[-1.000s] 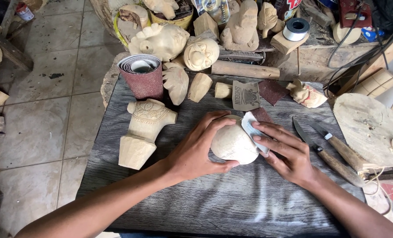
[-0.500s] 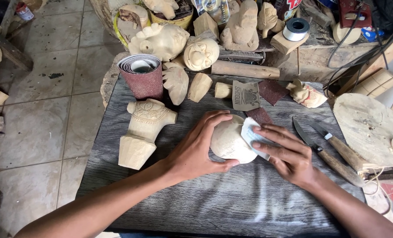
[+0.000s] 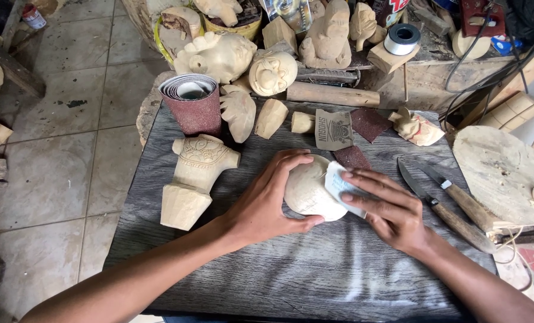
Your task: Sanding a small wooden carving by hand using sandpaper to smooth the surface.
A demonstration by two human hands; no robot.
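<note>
Near the middle of the dark wooden table [image 3: 291, 281], the left hand [image 3: 267, 200] cups a rounded pale wood carving [image 3: 308, 190], fingers curled around it. The right hand [image 3: 393, 209] presses a pale sandpaper sheet [image 3: 339, 182] against its right side with flat fingers. Sanding looks underway; the next stroke calls for a firm hold and turning the piece.

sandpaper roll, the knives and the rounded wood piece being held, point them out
sandpaper roll [image 3: 194, 107], head view, red outer side
knives [image 3: 452, 206], head view, wooden handles
rounded wood piece [image 3: 308, 190], head view, bare top
</note>
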